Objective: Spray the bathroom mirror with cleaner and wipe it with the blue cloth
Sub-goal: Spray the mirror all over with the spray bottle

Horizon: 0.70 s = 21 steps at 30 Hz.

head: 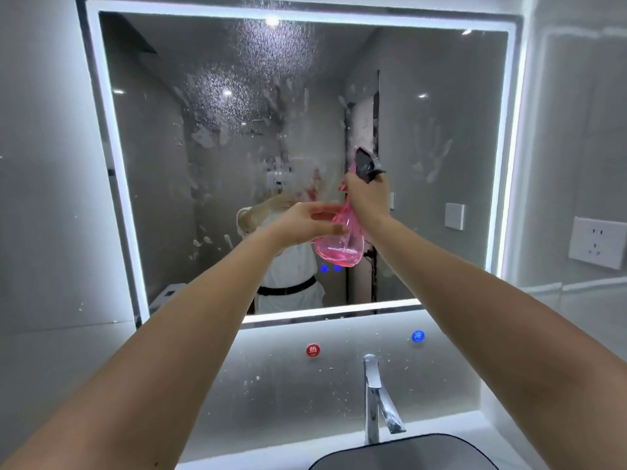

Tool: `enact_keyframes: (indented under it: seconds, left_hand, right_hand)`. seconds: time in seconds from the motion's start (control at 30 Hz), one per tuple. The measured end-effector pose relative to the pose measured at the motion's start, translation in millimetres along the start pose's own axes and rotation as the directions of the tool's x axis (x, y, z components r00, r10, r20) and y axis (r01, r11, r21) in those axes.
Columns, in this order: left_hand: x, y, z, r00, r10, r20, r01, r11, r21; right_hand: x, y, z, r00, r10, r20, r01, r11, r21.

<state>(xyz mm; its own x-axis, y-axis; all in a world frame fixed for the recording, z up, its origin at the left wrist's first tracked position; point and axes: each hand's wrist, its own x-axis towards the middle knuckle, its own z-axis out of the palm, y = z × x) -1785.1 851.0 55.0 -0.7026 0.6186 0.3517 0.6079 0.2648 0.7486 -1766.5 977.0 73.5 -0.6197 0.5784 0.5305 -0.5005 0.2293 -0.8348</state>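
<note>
The lit bathroom mirror (441, 96) fills the wall ahead, speckled with spray droplets in its upper middle and smeared with hand prints. A pink see-through spray bottle (339, 247) with a dark trigger head hangs in front of the mirror's lower middle. My right hand (366, 198) grips the bottle's neck just under the trigger. My left hand (307, 222) holds the bottle's round body from the left side. No blue cloth is in view.
A chrome tap (376, 398) stands over a dark basin (407, 452) at the bottom right. Red (312, 350) and blue (418, 336) water markers sit on the splashed wall panel below the mirror. A white wall socket (597, 242) is at the right.
</note>
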Motion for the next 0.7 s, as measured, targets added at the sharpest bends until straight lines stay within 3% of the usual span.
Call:
enact_keyframes:
  seconds: [0.4,0.7]
  left_hand:
    - [41,6,33,0.999,-0.006,-0.045,0.004,0.999,-0.035]
    - [92,37,117,0.999,0.046,-0.003,-0.046,0.998,-0.036]
  right_hand:
    - [35,17,-35,0.996,-0.011,-0.092,0.019,0.995,0.094]
    - [80,34,-124,0.994,-0.065,-0.085,0.062,0.997,-0.034]
